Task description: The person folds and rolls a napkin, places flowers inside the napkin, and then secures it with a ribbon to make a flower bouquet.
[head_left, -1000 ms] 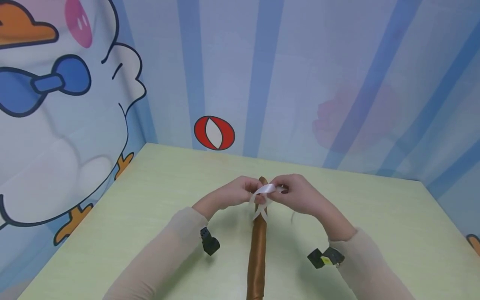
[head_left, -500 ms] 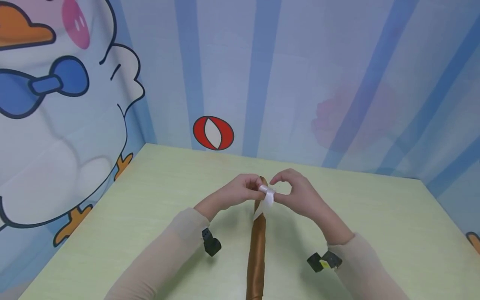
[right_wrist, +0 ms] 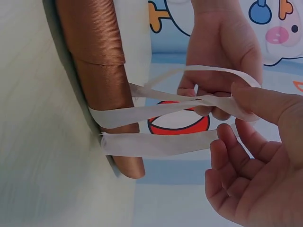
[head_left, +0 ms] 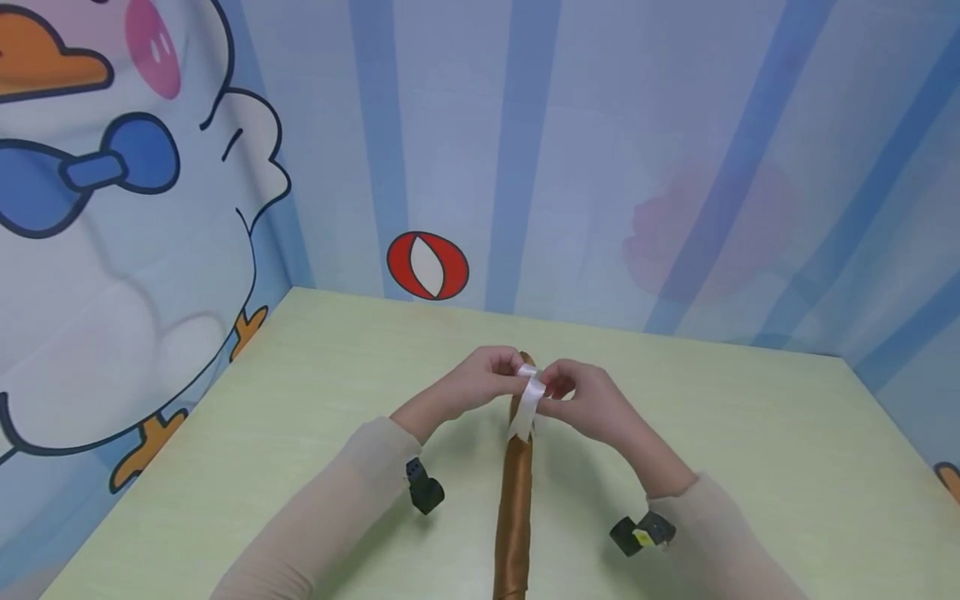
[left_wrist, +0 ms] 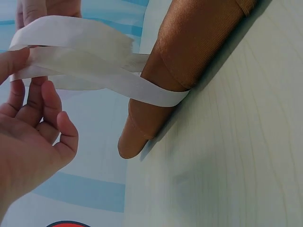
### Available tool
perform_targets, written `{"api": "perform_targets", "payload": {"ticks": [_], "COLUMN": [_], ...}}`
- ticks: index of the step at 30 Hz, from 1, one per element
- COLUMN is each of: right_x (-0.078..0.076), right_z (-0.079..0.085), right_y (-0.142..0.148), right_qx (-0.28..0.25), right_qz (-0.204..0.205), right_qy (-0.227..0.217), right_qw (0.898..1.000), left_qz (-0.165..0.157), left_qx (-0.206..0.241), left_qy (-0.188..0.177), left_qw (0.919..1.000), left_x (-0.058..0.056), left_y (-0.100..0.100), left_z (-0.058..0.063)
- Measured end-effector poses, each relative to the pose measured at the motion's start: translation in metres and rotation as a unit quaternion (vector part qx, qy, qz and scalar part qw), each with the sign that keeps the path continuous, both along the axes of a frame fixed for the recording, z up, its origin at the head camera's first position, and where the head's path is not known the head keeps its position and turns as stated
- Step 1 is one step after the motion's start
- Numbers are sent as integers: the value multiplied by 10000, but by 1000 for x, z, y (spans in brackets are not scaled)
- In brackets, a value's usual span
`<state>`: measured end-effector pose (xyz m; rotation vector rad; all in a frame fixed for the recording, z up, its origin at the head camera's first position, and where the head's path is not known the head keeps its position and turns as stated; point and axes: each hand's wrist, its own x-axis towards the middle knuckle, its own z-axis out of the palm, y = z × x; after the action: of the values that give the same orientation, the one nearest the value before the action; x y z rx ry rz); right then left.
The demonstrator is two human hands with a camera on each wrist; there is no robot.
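Note:
A long rod (head_left: 513, 508) wrapped in shiny brown satin lies on the table, pointing away from me. White ribbon (left_wrist: 156, 94) loops round it near its tapered far end, and the strands rise to both hands. My left hand (head_left: 480, 379), left of the rod, pinches the ribbon between thumb and fingers. Opposite it, my right hand (head_left: 592, 400) pinches the ribbon too, its thumb and index finger together in the right wrist view. One cut ribbon end (right_wrist: 113, 143) hangs across the rod. Fingers partly hide where the strands cross.
The pale green table (head_left: 360, 333) extends to both sides of the rod. Behind it stands a blue striped backdrop (head_left: 465, 150) with a cartoon duck at left. Small black cameras (head_left: 424, 487) sit at both wrists.
Half a second ago the right thumb and index finger were spread apart; now they have come together on the ribbon. The ribbon strip between the hands folds down differently. The left hand stays nearly still.

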<state>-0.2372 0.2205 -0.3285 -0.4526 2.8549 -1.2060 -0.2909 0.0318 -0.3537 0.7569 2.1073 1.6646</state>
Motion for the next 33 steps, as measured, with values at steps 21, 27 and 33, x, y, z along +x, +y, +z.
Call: {"api": "perform_targets", "payload": {"ticks": [21,27,33], "right_x": [-5,-6,-6], "right_z": [-15,-20,-23], "right_y": [-2,2,4], "right_qx": [-620,-1072,-1215], "right_qz": [-135,88,162], "right_qy": [-349,-596,-606], "right_qw": [9974,9924,9906], "left_qz": [140,65,62], "left_qx": [84,147,114], "left_qy": [-85,-214,-323], "left_qw": [9998,9996,9994], "left_x": [3,3,1], "left_y": [2,1,0], "left_z": [2,2,4]}}
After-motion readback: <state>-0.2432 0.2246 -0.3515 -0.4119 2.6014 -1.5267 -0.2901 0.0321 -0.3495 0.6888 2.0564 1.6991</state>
